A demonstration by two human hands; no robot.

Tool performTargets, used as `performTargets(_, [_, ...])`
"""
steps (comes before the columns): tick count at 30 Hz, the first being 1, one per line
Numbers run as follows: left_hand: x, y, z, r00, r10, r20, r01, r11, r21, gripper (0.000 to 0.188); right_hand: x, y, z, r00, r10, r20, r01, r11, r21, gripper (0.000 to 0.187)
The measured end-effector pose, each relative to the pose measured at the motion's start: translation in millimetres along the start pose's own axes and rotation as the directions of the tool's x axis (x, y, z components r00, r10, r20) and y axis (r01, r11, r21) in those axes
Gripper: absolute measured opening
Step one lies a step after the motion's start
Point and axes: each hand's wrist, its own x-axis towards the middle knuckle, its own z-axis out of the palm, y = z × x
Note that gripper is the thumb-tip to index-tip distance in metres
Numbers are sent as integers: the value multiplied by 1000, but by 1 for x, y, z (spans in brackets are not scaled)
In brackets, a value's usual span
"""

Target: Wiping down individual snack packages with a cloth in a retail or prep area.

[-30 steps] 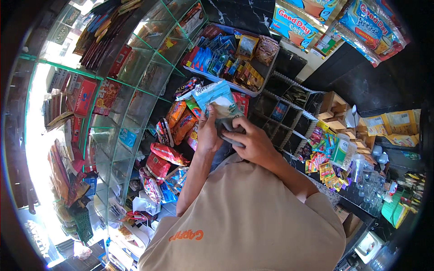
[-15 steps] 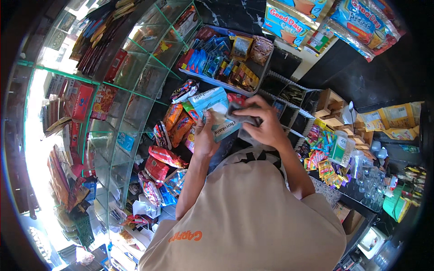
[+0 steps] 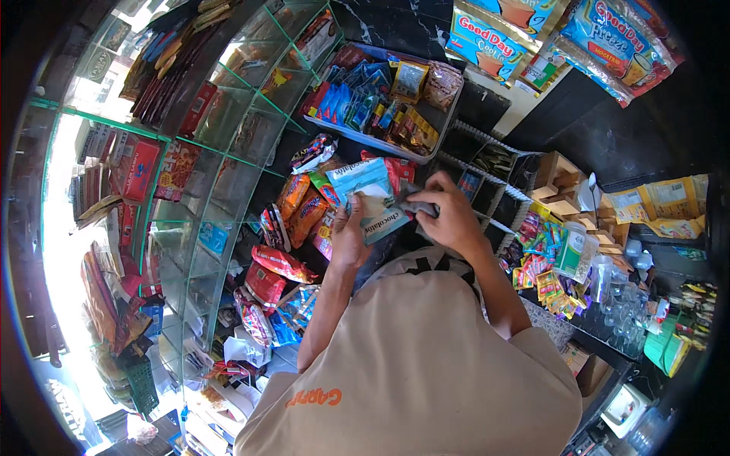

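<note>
My left hand [image 3: 350,237] grips a light blue and white snack packet [image 3: 363,181] by its lower left side, thumb lying over the front. From the right, my right hand [image 3: 450,216] pinches a dark grey cloth [image 3: 414,204] at the packet's right edge. Part of the cloth hangs below my fingers. Just left of the packet lie orange snack packets [image 3: 306,211] and a pink one [image 3: 323,234]. Behind it, a red packet [image 3: 399,169] shows in part.
A grey tray [image 3: 372,140] of assorted sachets stands beyond my hands. Glass shelves [image 3: 228,163] rise at the left. White wire baskets [image 3: 487,182] and a wooden rack [image 3: 553,182] are on the right, near glassware [image 3: 627,315]. Large sachets [image 3: 487,42] hang at the upper right.
The packet has tilted and dropped slightly in my left hand. My right hand and the cloth have shifted a little right and down along the packet's edge.
</note>
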Motion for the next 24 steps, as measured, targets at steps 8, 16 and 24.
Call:
performTargets(8, [6,-11,3,998,33,56,-42,987,158,27,24,-36,5,977,-161,-139,160,987,-22,43])
performTargets(16, [-3,-6,1,997,0,82,-17,979,203,28,38,-8,5,973,-92,-212,57,985,-165,37])
performTargets(24, [3,-1,10,999,18,31,-23,986,165,27,21,27,1,998,53,22,-57,943,328,37])
